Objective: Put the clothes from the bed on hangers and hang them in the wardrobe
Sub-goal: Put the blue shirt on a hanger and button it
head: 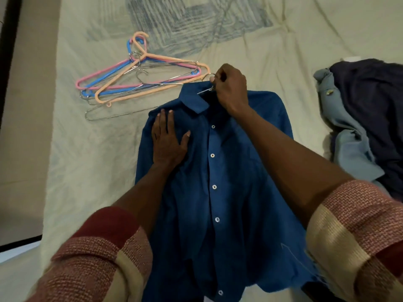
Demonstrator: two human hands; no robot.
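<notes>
**Shirt nearly on its hanger, pile still waiting**

Fingers of our right hand (231,88) are curled tight round the hook of a metal hanger (206,90) at the collar of the blue shirt (218,182); most of that hanger is hidden inside the shirt, so we cannot tell how well its arms sit in the shoulders. Our left hand (168,140) lies flat, fingers straight, pressing the shirt's shoulder at about nine o'clock from the buttons. The shirt itself is spread face up and buttoned on the bed (87,160), collar toward twelve o'clock.

Outward from there, toward ten o'clock, the spare hangers (139,79) lie in a loose heap, plastic and wire together, just beside the collar. At three o'clock a pile of clothes (366,118), dark and pale blue, sits crumpled and well apart from the hangers.

We judge the task early: one shirt is close to hung, nothing has reached the wardrobe as far as we see, which is out of view, and the pile remains.
</notes>
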